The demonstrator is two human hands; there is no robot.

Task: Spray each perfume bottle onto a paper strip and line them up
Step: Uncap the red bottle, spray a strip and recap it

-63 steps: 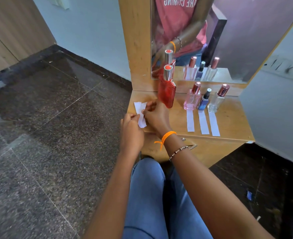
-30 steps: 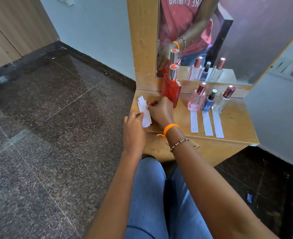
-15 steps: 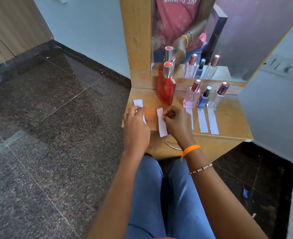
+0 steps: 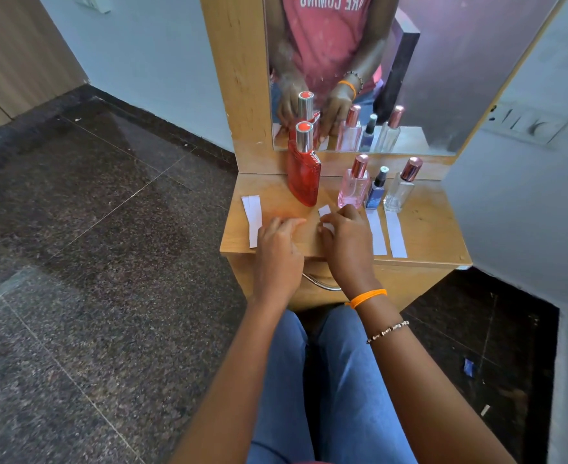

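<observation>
I see the right hand (image 4: 346, 242) pinching a paper strip (image 4: 324, 212) flat on the worktop (image 4: 426, 226), just in front of the red bottle (image 4: 303, 177). The left hand (image 4: 277, 252) rests beside it, fingers loosely extended. Right of the red bottle stand the pink bottle (image 4: 354, 185), blue bottle (image 4: 376, 192) and clear bottle (image 4: 401, 189); spare strips (image 4: 252, 217) lie to its left.

Your right hand (image 4: 346, 242) is now carrying one paper strip (image 4: 324, 212) rightward from the spare strips (image 4: 253, 219), toward the pink bottle (image 4: 353, 185).
</observation>
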